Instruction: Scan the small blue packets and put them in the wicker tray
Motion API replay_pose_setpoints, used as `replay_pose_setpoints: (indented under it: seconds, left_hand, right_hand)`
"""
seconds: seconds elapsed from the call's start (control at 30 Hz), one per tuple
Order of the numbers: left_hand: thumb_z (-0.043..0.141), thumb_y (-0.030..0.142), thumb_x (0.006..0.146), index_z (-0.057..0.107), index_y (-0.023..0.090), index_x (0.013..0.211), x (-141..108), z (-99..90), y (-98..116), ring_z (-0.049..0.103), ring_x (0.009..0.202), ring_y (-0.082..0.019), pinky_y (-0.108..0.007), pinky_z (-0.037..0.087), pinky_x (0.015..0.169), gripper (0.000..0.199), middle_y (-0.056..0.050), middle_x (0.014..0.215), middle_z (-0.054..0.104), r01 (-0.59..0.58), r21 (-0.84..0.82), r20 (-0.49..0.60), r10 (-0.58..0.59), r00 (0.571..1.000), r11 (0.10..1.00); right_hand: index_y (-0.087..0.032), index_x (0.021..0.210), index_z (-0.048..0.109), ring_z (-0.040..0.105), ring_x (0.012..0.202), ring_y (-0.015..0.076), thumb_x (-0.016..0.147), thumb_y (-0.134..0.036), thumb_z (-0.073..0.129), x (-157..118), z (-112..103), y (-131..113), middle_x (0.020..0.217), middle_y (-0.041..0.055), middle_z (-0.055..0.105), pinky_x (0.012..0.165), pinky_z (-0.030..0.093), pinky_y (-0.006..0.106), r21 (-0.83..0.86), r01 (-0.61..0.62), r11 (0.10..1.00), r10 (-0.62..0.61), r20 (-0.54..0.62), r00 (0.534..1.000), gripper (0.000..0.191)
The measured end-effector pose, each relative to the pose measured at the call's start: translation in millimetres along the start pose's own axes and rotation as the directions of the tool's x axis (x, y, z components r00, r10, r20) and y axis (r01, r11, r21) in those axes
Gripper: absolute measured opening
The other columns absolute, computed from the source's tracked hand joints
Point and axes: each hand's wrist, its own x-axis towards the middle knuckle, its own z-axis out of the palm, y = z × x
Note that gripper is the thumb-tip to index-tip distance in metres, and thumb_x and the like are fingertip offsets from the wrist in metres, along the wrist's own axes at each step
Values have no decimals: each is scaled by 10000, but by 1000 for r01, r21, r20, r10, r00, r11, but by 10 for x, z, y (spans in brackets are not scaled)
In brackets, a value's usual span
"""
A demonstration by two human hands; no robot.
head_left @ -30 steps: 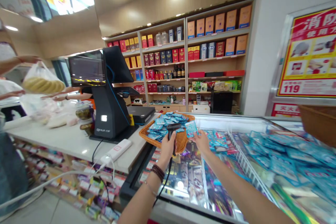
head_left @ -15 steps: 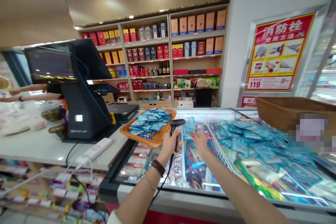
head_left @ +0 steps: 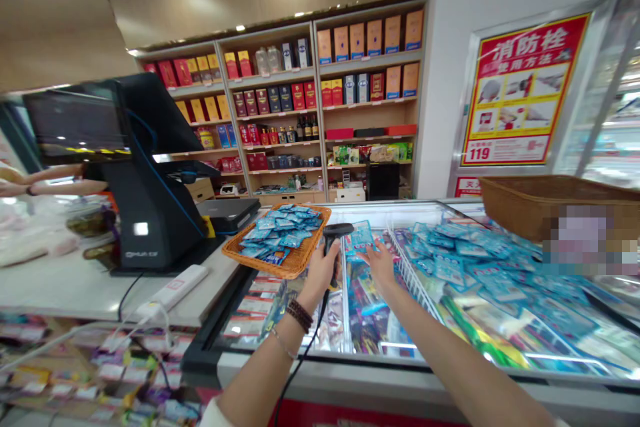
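Left hand [head_left: 320, 275]: closed firmly around the grip of a barcode scanner [head_left: 336, 232], its cord [head_left: 303, 353] hanging down past the wrist.

Right hand [head_left: 381, 264]: fingers nearly closed, pinching the lower edge of a blue packet [head_left: 361, 237] and holding it up.

Packet: above the right hand, over the freezer [head_left: 350, 361], its long axis roughly upright and slightly tilted.

Relation: the scanner's head points across toward the person's right, and the packet sits just beside its nose, apart by a narrow gap. The right hand is the nearer one.

Around: a wicker tray [head_left: 285, 272] of more packets [head_left: 280, 237] sits on the worktop [head_left: 100, 293], left of the hands, near a black terminal [head_left: 145, 213]. More packets [head_left: 475, 260] lie under the freezer glass. Another person's hands [head_left: 55, 187] reach in at far left.
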Motion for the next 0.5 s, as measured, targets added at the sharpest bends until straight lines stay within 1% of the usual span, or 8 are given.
replay_pose_setpoints:
  seconds: [0.1,0.2,0.27,0.3,0.37,0.43,0.5]
  left_hand:
    - [930,921,853,578,265,768,26,14,-25,507,439,-119,-250,420,445,750,37,603,574,8,-8,0,-8,1000,1000]
    - [919,999,763,570,270,747,73,41,-58,490,417,-116,-246,391,416,809,45,575,551,12,1,-18,-12,1000,1000]
    - [897,1066,694,573,269,733,119,59,-88,471,408,-108,-240,388,409,861,54,551,536,0,-8,-20,0,1000,1000]
    - [899,1080,674,587,265,732,147,68,-107,481,411,-111,-242,410,417,874,50,542,544,11,-2,18,-11,1000,1000]
    - [911,1102,614,602,259,720,214,90,-154,489,407,-113,-243,426,417,905,43,527,553,42,5,54,-42,998,999]
    - [930,1105,555,621,253,727,288,119,-212,509,406,-117,-244,426,405,922,37,544,578,57,-8,53,-56,997,998]
    - [933,1109,513,608,255,705,357,149,-271,503,393,-118,-245,416,389,934,37,532,565,69,-16,19,-69,997,997]
  right_hand:
    - [-289,1115,716,927,879,373,765,-580,911,76,-78,-52,792,-36,739,895,725,459,34,15,999,-14,-26,1000,496]
    - [-314,923,632,905,835,357,742,-552,939,224,-279,-231,732,-40,682,806,699,417,38,6,999,-4,-49,999,429]
    - [-320,829,562,892,807,344,735,-536,973,347,-487,-402,671,-60,610,736,663,374,23,0,1000,2,-99,995,474]
    - [-321,798,534,888,796,338,732,-528,986,411,-607,-494,651,-68,581,702,638,351,13,2,1000,0,-136,991,502]
    - [-320,750,499,886,781,328,746,-506,991,536,-869,-674,621,-74,544,644,582,310,-16,11,1000,-15,-220,975,526]
    - [-319,705,477,890,768,328,782,-464,964,656,-1137,-835,587,-68,525,608,540,287,-69,16,997,-36,-297,954,514]
    - [-322,687,473,882,739,335,824,-429,926,769,-1392,-972,550,-61,511,583,532,288,-166,58,984,-113,-350,930,485]
